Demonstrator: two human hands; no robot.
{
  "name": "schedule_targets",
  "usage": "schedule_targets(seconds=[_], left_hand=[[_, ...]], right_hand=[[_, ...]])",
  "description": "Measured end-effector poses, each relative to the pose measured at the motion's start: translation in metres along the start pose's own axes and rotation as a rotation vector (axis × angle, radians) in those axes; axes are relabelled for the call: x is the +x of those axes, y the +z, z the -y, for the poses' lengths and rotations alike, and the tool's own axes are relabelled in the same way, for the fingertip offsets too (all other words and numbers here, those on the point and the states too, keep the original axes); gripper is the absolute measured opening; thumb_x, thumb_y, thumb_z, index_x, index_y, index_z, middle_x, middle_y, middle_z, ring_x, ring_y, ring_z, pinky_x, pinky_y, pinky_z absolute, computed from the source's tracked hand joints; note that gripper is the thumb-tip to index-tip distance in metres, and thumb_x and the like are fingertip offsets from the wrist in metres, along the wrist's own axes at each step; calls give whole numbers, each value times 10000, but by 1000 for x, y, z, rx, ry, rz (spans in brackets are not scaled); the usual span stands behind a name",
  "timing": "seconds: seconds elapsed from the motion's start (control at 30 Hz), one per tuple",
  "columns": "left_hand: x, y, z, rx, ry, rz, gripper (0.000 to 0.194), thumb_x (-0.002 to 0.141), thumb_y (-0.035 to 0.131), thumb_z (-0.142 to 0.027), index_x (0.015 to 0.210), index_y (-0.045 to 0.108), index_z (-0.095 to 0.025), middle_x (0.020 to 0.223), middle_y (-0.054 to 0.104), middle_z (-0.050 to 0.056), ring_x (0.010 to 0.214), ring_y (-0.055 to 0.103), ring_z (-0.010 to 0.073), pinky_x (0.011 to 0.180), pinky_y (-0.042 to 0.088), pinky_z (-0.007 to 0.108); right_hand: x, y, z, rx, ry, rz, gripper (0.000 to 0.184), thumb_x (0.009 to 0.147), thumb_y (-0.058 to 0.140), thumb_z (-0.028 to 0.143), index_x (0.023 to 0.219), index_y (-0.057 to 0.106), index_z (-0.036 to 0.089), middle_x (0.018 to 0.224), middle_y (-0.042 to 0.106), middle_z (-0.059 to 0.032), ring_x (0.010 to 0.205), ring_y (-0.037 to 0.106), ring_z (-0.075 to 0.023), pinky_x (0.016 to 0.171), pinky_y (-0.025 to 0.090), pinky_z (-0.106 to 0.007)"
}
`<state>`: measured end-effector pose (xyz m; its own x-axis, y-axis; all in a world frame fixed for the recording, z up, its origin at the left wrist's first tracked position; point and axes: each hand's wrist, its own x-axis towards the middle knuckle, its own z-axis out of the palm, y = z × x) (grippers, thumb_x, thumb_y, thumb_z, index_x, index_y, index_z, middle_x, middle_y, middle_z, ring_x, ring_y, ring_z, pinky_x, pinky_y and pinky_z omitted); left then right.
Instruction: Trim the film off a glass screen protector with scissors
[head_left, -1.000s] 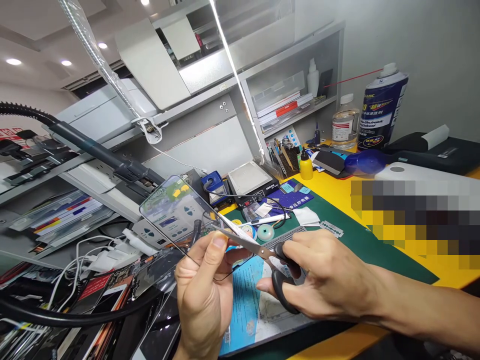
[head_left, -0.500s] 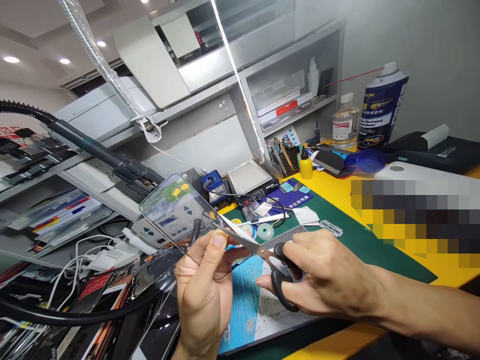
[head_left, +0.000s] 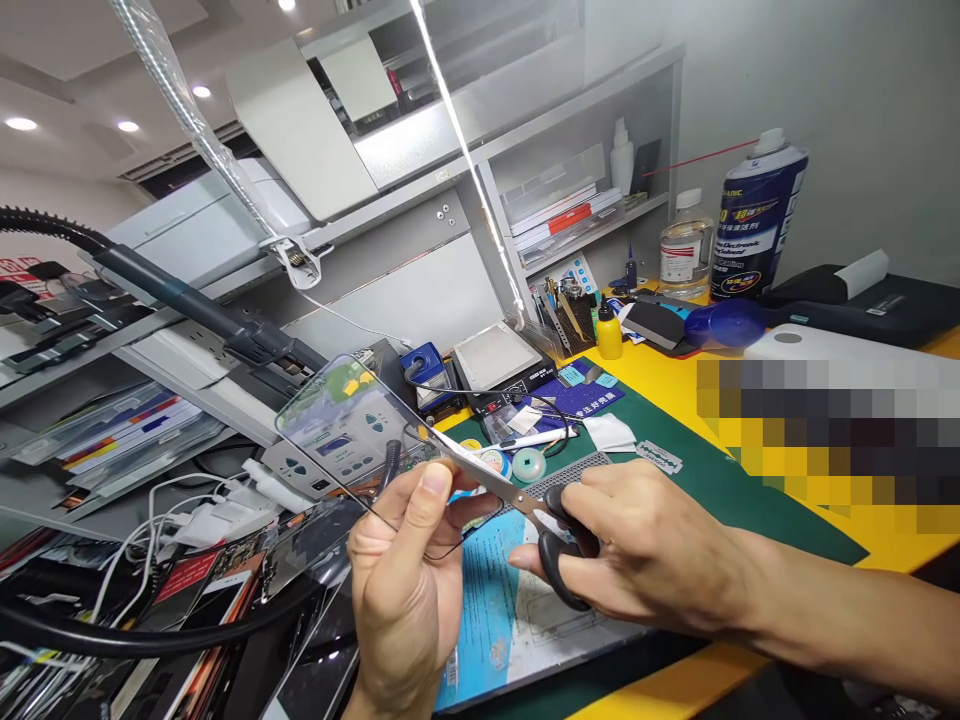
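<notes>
My left hand (head_left: 409,570) is closed, pinching the lower edge of a clear, black-edged phone screen glass (head_left: 322,405) between thumb and fingers. The panel tilts up and to the left, and equipment behind shows through it. My right hand (head_left: 656,550) grips black-handled scissors (head_left: 561,572) through the loops. Their blades point left and reach the left fingertips at the panel's lower right edge. Fingers partly hide the blade tips, so what lies between them cannot be made out. A thin dark strip curls below the left fingers.
Below the hands lies a blue-and-white printed sheet (head_left: 487,620) on a green mat (head_left: 750,510). A razor blade (head_left: 660,457) and a small yellow bottle (head_left: 609,333) are farther right. Loose phone parts and white cables (head_left: 217,515) crowd the left. Behind stands a spray can (head_left: 757,225).
My right thumb has risen slightly, bringing the scissors' handles a little closer together. My left hand and the glass panel stay almost in place. The view has shifted slightly.
</notes>
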<state>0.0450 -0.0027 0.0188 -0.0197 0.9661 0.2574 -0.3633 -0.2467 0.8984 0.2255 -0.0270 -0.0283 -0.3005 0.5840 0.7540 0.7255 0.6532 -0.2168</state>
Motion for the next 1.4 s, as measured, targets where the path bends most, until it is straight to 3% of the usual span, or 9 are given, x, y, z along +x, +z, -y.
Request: schedule_targets(seconds=[0.2,0.67,0.9,1.27,1.4], left_hand=[[-1,-2,2,-7,-19,-30,120,731,851,-295,797,822,-199,774,802,36,673,745,152,637,626,214],[-1,-2,2,14,-23,-7,111,773,818,-288,809,824,-183,813,807,61,690,747,164,651,630,230],[-1,-2,2,11,5,-13,110,757,826,-289,804,820,-189,790,802,44,685,738,157,666,634,244],[-1,-2,2,32,-5,-7,118,781,811,-290,820,821,-179,816,805,66,715,750,186,680,648,286],[-1,-3,3,33,-5,-2,114,776,818,-288,813,823,-180,817,805,60,705,750,167,682,639,242]], right_hand=[[2,-1,0,48,56,3,424,904,653,449,590,545,185,494,518,-1,462,450,-136,496,294,-314],[0,0,-2,-58,-26,-20,446,992,542,417,616,574,178,495,522,-4,450,449,-146,513,267,-333],[1,-2,1,45,62,10,419,906,632,453,594,552,186,497,528,-4,462,453,-139,497,290,-315],[-1,0,0,-35,-4,-20,463,974,548,441,587,562,188,489,526,-12,451,451,-153,502,279,-336],[-2,0,-1,-39,-6,-4,431,973,566,422,612,567,186,504,518,-1,460,422,-149,515,263,-338]])
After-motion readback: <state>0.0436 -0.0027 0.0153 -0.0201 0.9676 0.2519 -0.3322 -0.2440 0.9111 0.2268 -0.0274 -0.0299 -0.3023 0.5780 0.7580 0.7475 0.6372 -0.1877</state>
